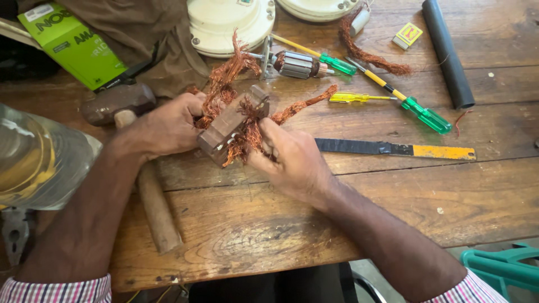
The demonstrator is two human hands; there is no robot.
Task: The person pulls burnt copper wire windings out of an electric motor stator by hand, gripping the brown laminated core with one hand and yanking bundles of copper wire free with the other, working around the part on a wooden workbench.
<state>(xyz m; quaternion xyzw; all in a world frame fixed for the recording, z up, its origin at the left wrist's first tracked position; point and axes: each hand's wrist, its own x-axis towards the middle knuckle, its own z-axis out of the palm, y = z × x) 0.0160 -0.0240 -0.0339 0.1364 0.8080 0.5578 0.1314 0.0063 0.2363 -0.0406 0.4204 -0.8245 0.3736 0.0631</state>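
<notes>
Over the wooden table point(365, 196) I hold a brown motor stator core point(227, 126) with tangled copper winding wire point(227, 76) spilling out of it. My left hand point(168, 126) grips the core's left side, fingers buried in the wire. My right hand point(292, 160) clasps the core's near end, thumb pressed into the copper strands. A further strand of wire sticks out to the right behind my right hand.
A hammer point(120, 106) with a wooden handle lies under my left arm. Behind the core are a motor armature point(297, 64), green-handled screwdrivers point(418, 109), a yellow tester point(351, 97), a hacksaw blade point(393, 148), a black tube point(449, 53), a matchbox point(408, 35), white fan housings point(224, 22), a green box point(70, 42).
</notes>
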